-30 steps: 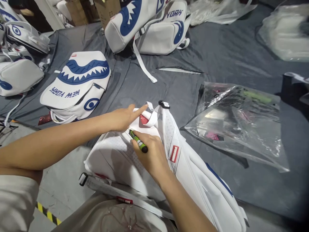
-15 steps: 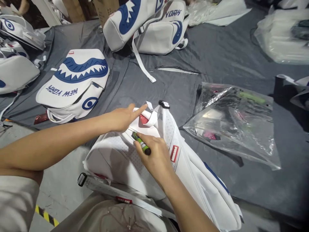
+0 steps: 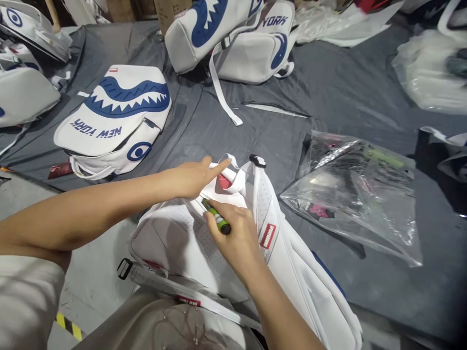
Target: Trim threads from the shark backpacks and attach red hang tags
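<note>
From the head camera I see my left hand (image 3: 195,177) lying flat on the top of the white backpack (image 3: 182,238), fingers stretched out and close together, the index fingertip pointing past a red tag (image 3: 223,182) that sits just under it. That hand grips nothing; it only presses on the fabric. Just below and to the right of it, my right hand (image 3: 235,238) is closed around a green marker (image 3: 217,218), pinched between thumb and fingers, its dark cap end toward my wrist and the other end angled up and left onto the backpack's perforated panel, between my two hands. I cannot tell whether the tip actually touches the fabric.

The backpack lies on its front at the near edge of the grey cloth (image 3: 328,87), partly over my lap, with a white strap (image 3: 175,289) and black buckle (image 3: 124,268) trailing below my left forearm. A small black clip (image 3: 257,161) sits just beyond my left fingertips. A red logo patch (image 3: 268,236) is just right of my right hand.

Further right of that hand lies a clear plastic bag (image 3: 357,194). Well beyond my left hand rests a shark-print backpack (image 3: 113,121) reading NEW YORK, and more bags (image 3: 233,39) of that print lie further off.
</note>
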The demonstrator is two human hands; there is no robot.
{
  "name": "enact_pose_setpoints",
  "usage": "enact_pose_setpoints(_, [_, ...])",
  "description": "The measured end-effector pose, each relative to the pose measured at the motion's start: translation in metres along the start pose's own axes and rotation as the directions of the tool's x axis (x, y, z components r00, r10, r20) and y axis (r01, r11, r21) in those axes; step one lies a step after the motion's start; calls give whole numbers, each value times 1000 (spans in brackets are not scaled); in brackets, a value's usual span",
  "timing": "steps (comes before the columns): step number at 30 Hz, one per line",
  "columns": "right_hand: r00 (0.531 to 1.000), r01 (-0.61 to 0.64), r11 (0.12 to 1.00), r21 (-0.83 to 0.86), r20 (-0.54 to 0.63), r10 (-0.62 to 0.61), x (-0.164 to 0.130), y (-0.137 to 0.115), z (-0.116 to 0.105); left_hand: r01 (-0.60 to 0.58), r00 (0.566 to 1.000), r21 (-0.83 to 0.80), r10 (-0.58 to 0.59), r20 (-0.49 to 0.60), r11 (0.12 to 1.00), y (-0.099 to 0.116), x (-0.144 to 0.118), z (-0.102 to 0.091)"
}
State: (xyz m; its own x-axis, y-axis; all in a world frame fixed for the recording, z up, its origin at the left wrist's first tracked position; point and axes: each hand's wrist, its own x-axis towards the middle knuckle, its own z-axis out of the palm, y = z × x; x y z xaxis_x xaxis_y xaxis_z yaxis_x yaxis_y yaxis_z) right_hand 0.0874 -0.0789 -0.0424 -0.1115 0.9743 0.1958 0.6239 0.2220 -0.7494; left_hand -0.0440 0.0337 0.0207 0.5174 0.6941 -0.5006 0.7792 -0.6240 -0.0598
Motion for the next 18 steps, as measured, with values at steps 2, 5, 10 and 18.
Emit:
enact_pose_setpoints(2, [1000,11,999,53,19,-12,1,-1,0,2,1000,10,-2,-7,1000,-2,1,2])
enact_pose_setpoints(5, [999,-34,997,68,29,32,4,-3,6,-17,999,21,17,-41,1000,-4,0,5])
enact_pose_setpoints(10, [999,-4,980,201,32,-2,3,-15,0,-18,998,35,20,-52,999,-7,-4,6])
enact_pose_setpoints(18, [815,-249,956,-158,-568,118,-45,56,-116,-79,992,3,78,-100,997,-18,2,15])
